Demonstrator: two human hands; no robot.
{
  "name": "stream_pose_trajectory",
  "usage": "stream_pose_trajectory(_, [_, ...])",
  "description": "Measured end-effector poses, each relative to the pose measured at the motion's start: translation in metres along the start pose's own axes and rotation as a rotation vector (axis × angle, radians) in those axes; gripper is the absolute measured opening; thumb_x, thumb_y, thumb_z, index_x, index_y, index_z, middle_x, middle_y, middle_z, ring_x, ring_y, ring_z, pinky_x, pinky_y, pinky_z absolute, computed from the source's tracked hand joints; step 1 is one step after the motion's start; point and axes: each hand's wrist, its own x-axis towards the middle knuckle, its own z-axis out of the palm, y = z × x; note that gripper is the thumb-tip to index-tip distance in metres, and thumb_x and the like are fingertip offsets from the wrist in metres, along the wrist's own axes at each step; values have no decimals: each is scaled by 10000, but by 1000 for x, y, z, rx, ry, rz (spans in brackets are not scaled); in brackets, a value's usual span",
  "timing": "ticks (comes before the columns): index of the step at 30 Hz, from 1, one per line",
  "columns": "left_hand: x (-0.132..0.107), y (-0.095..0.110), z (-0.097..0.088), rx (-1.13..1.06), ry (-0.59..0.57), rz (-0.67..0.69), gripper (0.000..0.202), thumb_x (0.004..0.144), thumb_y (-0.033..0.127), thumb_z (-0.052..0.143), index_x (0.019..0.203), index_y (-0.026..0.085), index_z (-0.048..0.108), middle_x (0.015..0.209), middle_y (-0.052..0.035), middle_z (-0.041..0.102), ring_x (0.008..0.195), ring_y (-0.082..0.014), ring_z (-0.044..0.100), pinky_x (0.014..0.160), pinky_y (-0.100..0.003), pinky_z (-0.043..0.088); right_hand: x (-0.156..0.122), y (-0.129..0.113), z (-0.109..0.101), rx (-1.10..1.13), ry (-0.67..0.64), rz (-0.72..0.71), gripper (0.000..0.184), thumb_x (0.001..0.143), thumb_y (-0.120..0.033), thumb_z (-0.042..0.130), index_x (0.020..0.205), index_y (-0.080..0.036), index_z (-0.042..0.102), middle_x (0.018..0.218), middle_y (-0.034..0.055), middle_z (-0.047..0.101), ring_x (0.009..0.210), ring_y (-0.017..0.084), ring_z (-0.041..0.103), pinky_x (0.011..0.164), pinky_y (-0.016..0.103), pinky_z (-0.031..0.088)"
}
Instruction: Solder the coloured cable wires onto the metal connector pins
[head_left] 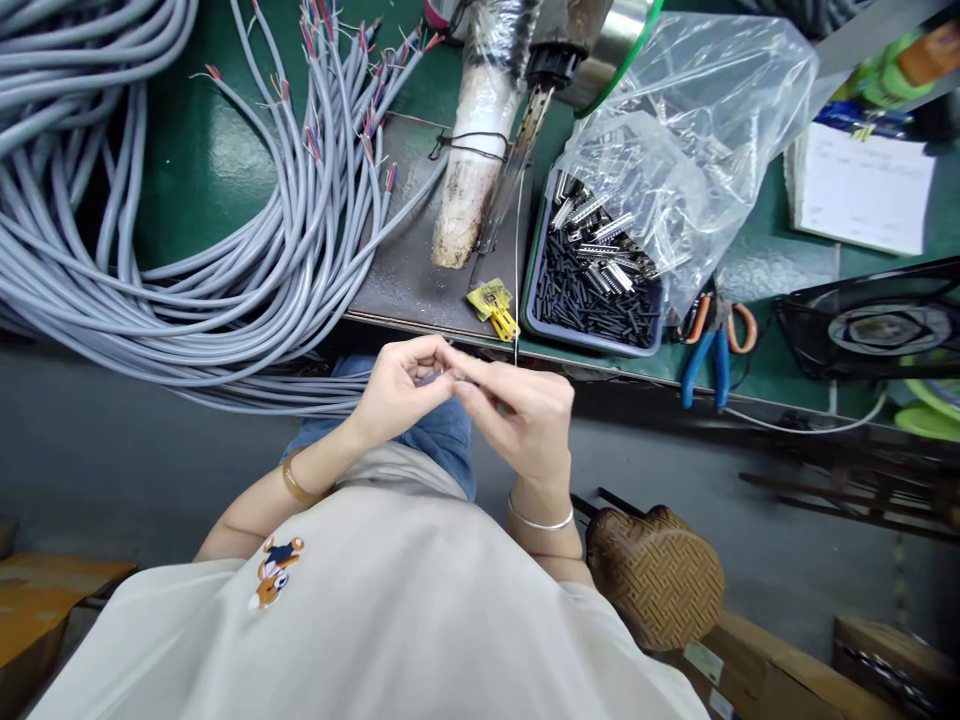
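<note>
My left hand (401,388) and my right hand (521,415) meet in front of my body, just below the bench edge. Both pinch with fingertips touching around something small between them, too small to make out. A thin wire (517,270) hangs straight down from a soldering tool (525,130) to just above my right fingers. A blue tray (534,310) of black tube pieces and metal connectors lies right behind my right hand.
A big bundle of grey cables (150,230) with stripped coloured ends covers the left of the green bench (202,160). A clear plastic bag (690,130), blue-handled pliers (712,350), a paper pad (862,185) and a fan (877,325) lie right. Cardboard boxes (757,655) stand on the floor.
</note>
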Motion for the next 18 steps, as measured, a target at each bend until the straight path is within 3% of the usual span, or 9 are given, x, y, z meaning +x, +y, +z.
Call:
stream_pose_trajectory(2, [0,1,0,-2,-21,1,272,769,305,790,681,152,582,625,33,558,566,-59,494,556,-180,432,-1,0,-4,-6,6,-23,260,971,-289,623,1186,-310,768,601,-44,609,502,91,478,543,247,416])
stream_pose_trajectory(5, [0,4,-2,-25,33,-30,302,817,385,779,753,163,584,599,45,534,493,-46,437,496,-181,400,-2,3,-9,-31,167,124,355,945,-360,668,1293,-304,705,659,-38,642,501,100,447,561,262,436])
stream_pose_trajectory(8, [-2,5,-3,-41,7,-46,320,828,416,767,770,167,576,600,46,528,462,-38,406,466,-181,376,0,10,-10,-14,92,191,480,872,-431,761,1315,-270,674,704,-48,650,493,87,406,556,256,423])
stream_pose_trajectory(12, [-6,4,-2,83,-22,1,226,849,327,707,760,162,580,644,33,525,529,-53,445,499,-183,373,5,12,-5,41,-26,152,144,947,-359,673,943,-222,718,720,-29,661,556,85,496,579,239,413])
stream_pose_trajectory(15, [-8,5,2,241,-8,67,160,825,229,677,729,164,567,626,50,479,532,-50,385,500,-190,330,7,9,-2,42,-33,114,270,1001,-303,569,750,-215,611,664,-33,596,569,86,495,583,241,393])
stream_pose_trajectory(18, [-7,9,4,183,-24,61,186,829,248,676,716,172,548,608,56,452,524,-54,353,494,-202,313,7,7,1,87,16,146,309,1011,-299,552,715,-214,549,626,-52,509,552,77,444,575,244,361])
